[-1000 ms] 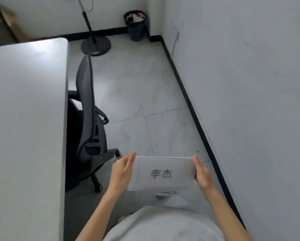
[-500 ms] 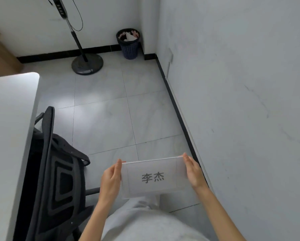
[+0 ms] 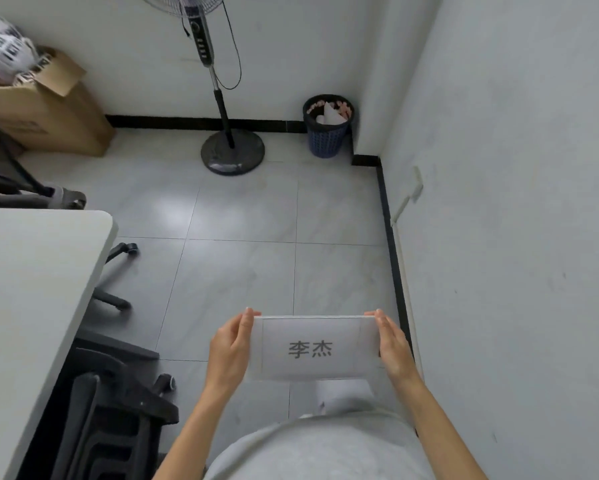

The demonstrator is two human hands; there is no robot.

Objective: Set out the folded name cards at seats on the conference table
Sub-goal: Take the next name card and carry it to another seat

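One white name card (image 3: 313, 348), dark characters.

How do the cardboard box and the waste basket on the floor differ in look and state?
The cardboard box is brown with flat sides; the waste basket is dark blue, round and perforated. The box stands at the far left with its flaps open; the basket stands in the far right corner. The box looks much larger than the basket. Both rest on the floor against the far wall, and both hold something.
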